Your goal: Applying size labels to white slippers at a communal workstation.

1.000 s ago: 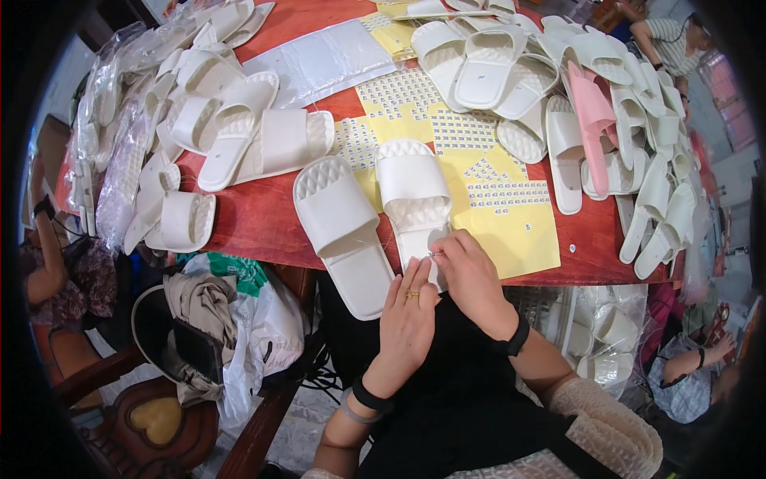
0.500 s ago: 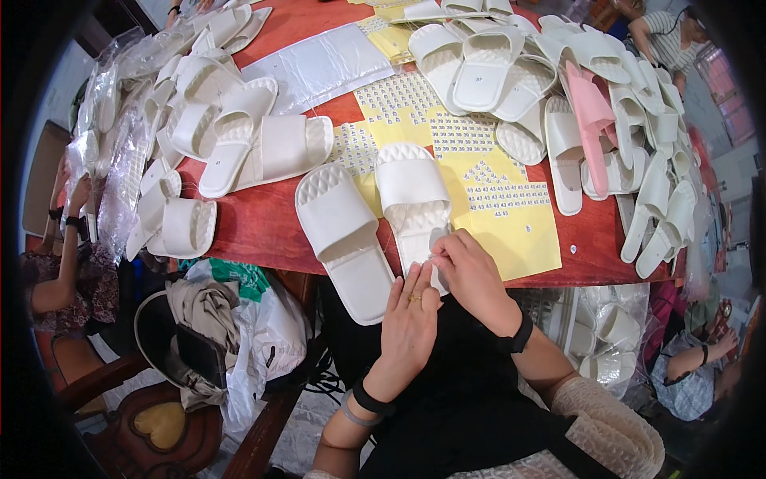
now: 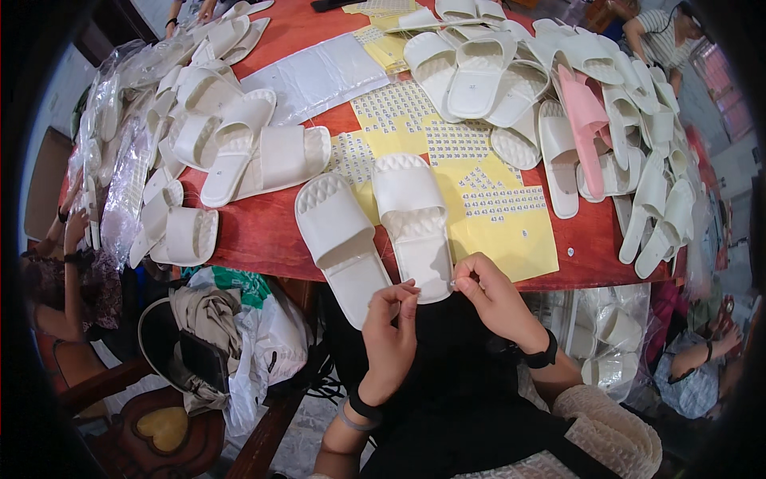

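Note:
Two white open-toe slippers with quilted insoles lie side by side in front of me, heels toward me: the left slipper and the right slipper. Their heels jut past the table edge. My left hand is at the right slipper's heel, thumb and curled fingertips pressed together; what they pinch, if anything, is too small to make out. On the heel's other side, my right hand pinches a small pale piece between thumb and forefinger. Beyond the slippers lie yellow sheets of small number stickers.
White slippers pile up at the left and right, with one pink slipper among the right pile. A plastic-wrapped white pack lies between them on the red table. Bags sit lower left. Other people work at both sides.
Both hands have drawn apart from the middle of the right slipper's heel. My left hand has curled its fingers, and my right hand has shifted right and toward me.

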Tool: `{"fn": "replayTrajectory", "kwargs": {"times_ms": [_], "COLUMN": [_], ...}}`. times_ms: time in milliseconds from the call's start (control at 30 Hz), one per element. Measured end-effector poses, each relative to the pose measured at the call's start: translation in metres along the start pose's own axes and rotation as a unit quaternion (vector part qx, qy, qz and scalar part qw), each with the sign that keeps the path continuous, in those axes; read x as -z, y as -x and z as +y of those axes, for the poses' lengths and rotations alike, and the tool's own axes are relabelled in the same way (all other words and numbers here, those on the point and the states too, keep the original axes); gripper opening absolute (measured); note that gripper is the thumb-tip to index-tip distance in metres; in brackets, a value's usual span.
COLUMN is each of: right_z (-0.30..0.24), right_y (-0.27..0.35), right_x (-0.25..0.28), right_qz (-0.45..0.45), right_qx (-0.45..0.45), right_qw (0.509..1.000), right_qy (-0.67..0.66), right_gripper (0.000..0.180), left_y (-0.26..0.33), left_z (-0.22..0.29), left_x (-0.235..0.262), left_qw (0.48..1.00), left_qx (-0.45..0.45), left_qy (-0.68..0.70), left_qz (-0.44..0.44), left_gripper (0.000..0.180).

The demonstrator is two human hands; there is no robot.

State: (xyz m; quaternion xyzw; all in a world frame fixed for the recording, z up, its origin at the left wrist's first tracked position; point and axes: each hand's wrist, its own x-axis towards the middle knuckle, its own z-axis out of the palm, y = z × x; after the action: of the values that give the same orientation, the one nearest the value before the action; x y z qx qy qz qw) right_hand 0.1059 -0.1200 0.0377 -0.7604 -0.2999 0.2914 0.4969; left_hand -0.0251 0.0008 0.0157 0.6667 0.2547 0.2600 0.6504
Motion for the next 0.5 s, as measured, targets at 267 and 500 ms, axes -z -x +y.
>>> {"fn": "replayTrajectory", "kwargs": {"times_ms": [267,500], "right_z": [-0.024,-0.025], "right_y": [0.007,0.008], "right_x": [-0.009,-0.012], "right_qz": [-0.062,-0.062], "right_qx": [0.097,0.099], "right_qw": [0.993,0.992], "right_qy": [-0.034,-0.043], "right_gripper": [0.01,0.01], "left_y": [-0.001,0.005], "left_z": [0.008,0.006], "left_x": [0.001,-0.008], "left_qw": [0.985,0.997], "left_qx": [0.114,0.058], "left_qy": [0.13,0.048], "left_qz": [0.009,0.021], "left_gripper": [0.012,0.012]}}
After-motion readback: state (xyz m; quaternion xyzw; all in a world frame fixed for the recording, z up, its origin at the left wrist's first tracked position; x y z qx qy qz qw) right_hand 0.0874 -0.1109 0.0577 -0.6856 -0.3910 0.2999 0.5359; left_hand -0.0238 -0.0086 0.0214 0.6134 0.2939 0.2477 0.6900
